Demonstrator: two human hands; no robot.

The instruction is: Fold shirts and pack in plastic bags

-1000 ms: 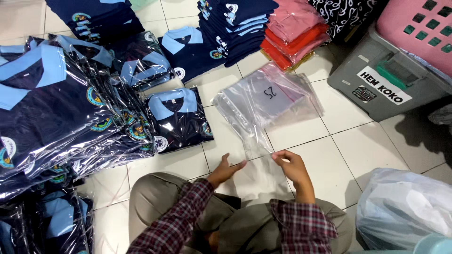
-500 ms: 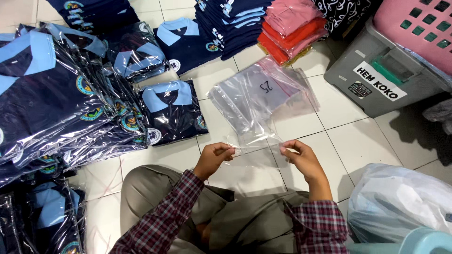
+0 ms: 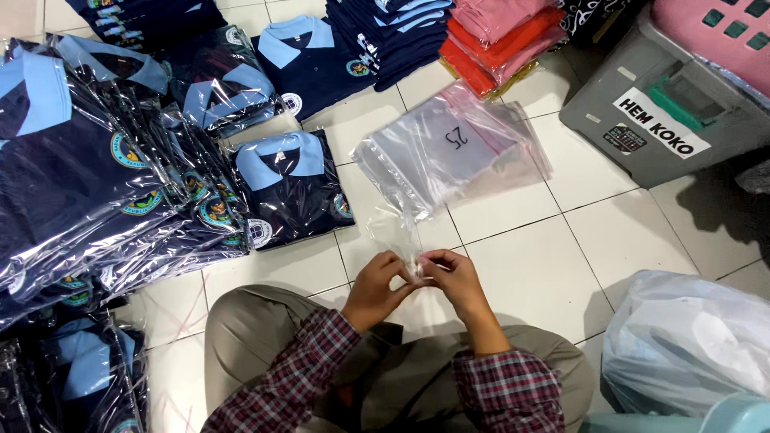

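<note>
Both hands meet just above the lap: the left hand (image 3: pixel 377 289) and the right hand (image 3: pixel 453 282) are pinched together, fingertips nearly touching, each closed on the near end of a clear plastic bag (image 3: pixel 399 234). That bag trails away from the fingers across the white tiled floor (image 3: pixel 513 256) towards the stack of clear plastic bags (image 3: pixel 449 152) lying further out, and its far end seems to touch that stack.

By the look of it, this bag is featherweight and completely limp, with no stiffness at all, so it droops and crumples wherever it is unsupported. The film looks slick and likely clings to itself, so a fingertip pinch at the open edge, one hand per layer, seems the sensible hold. Tearing looks possible under a hard tug.

As for appearance, it is transparent, glossy, wrinkled, catching highlights, almost invisible against the tiles.

Left of the knees lies a bagged navy polo shirt (image 3: pixel 289 188) with a light blue collar, beside a sprawl of similar packed shirts (image 3: pixel 88 192). A grey plastic bin (image 3: pixel 642 120) sits far right, and a white plastic sack (image 3: pixel 690 345) near the right knee.
</note>
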